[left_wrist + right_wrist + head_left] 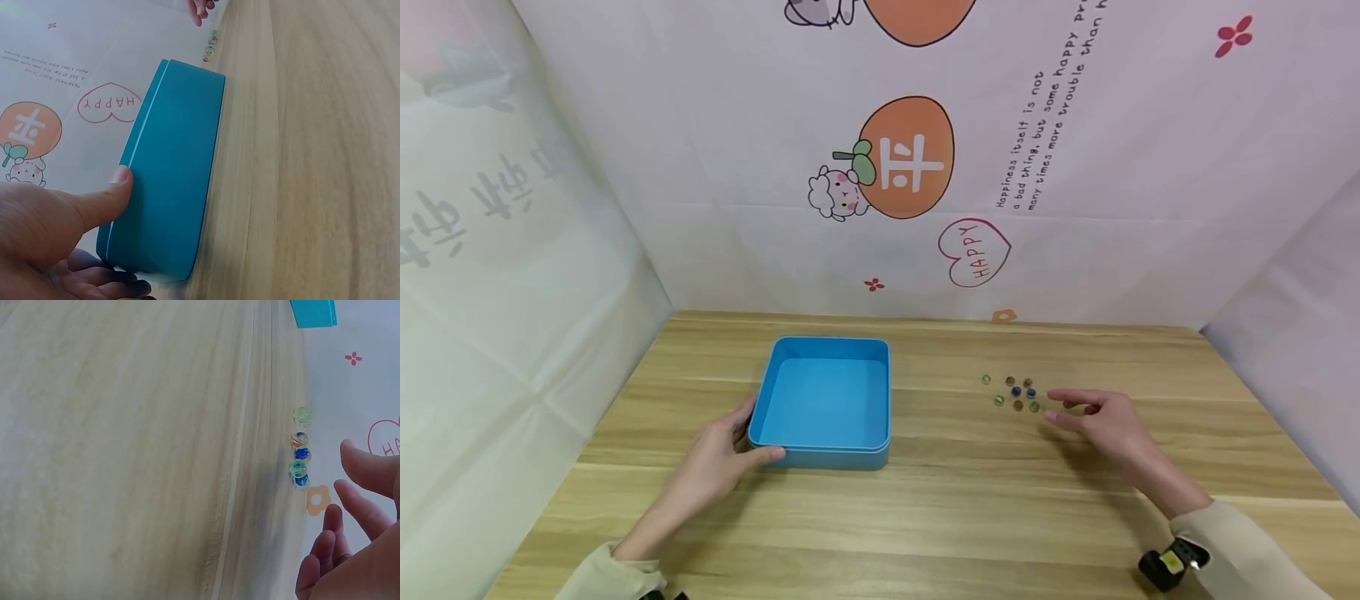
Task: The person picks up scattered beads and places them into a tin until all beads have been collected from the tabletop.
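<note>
A square blue box (820,458), open at the top with bare insides, stands left of the middle of the table. My left hand (722,454) grips its near left corner, the thumb (112,194) on the front wall by the rim and the other fingers along the left side. Several glass marbles (1017,391), some blue, others greenish or brown, lie in a loose cluster on the right. Beside them is my right hand (1108,423), thumb and forefinger apart with nothing between them. In the right wrist view the marbles (301,454) appear just beyond its fingertips.
The wood-grain table (970,517) runs back to a printed white cloth (737,167), with more cloth hanging at both sides. Between box and marbles lies a stretch of tabletop. A dark device (1172,562) is strapped on the right wrist.
</note>
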The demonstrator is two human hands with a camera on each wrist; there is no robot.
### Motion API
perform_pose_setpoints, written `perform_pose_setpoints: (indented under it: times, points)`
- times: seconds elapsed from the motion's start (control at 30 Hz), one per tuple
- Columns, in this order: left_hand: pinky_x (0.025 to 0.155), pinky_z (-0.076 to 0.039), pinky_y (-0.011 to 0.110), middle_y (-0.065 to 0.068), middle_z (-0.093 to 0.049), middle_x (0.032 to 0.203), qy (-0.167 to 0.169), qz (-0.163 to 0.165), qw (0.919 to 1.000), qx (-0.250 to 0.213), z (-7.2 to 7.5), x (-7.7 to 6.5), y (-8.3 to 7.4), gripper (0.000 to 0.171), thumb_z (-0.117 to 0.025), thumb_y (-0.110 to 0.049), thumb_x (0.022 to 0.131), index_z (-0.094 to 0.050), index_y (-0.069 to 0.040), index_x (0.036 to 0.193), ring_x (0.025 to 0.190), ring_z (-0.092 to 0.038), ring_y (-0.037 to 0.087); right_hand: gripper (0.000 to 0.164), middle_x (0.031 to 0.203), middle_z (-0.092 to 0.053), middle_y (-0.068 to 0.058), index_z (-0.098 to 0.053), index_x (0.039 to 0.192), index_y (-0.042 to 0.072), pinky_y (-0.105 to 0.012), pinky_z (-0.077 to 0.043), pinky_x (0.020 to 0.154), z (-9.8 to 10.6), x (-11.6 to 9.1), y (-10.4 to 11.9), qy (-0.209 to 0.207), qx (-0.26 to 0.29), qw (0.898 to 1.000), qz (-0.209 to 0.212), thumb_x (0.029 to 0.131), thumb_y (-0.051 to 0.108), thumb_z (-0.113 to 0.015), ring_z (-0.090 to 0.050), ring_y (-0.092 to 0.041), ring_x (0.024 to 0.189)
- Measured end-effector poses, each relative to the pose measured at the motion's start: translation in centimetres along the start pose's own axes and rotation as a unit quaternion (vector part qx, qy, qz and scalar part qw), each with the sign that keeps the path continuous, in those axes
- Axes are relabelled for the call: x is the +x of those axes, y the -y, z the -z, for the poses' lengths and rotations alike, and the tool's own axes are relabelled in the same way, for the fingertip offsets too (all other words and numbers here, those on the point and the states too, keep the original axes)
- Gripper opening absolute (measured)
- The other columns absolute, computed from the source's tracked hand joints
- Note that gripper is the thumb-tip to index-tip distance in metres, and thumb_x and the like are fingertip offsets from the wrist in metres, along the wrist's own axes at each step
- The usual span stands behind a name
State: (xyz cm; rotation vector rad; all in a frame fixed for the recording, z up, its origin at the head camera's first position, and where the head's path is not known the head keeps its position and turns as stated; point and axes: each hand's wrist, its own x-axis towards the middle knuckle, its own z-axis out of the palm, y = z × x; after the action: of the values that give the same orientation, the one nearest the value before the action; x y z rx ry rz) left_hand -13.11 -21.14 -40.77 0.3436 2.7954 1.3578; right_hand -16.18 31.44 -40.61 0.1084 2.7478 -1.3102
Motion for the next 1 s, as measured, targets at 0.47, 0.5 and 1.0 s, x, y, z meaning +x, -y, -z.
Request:
perform_pose_setpoints:
  times: [0.47,0.5,1.0]
  points:
    - [0.107,-0.049,0.054,0.034,-0.040,0.157,-0.009,0.008,0.9995,-0.030,-1.0,0.7,-0.3,0.091,-0.086,-0.012,0.091,-0.031,0.012,0.159,0.138,-0.049,0.047,0.054,0.137,-0.058,-0.025,-0.066,0.141,0.001,-0.039,-0.045,0.087,-0.2,0.6,0.3,0.010,0.001,1.000,-0.005,0.099,0.033,-0.078,-0.052,-0.036,0.120]
    - [0.107,-0.049,0.054,0.034,-0.040,0.157,-0.009,0.008,0.9994,-0.031,-1.1,0.7,-0.3,0.090,-0.086,-0.012,0.091,-0.032,0.011,0.159,0.138,-0.050,0.047,0.055,0.138,-0.058,-0.025,-0.066,0.142,0.001,-0.040,-0.045,0.088,-0.3,0.6,0.3,0.012,0.003,1.000,-0.007,0.099,0.033,-0.078,-0.052,-0.037,0.121]
    - [0.106,-0.051,0.050,0.034,-0.040,0.157,-0.011,0.015,0.9986,-0.049,-1.8,1.0,-0.7,0.090,-0.085,-0.010,0.091,-0.030,0.012,0.159,0.136,-0.052,0.045,0.056,0.142,-0.053,-0.029,-0.065,0.142,0.000,-0.041,-0.046,0.084,0.2,1.3,0.3,0.010,0.017,1.000,-0.009,0.100,0.035,-0.077,-0.051,-0.036,0.117]
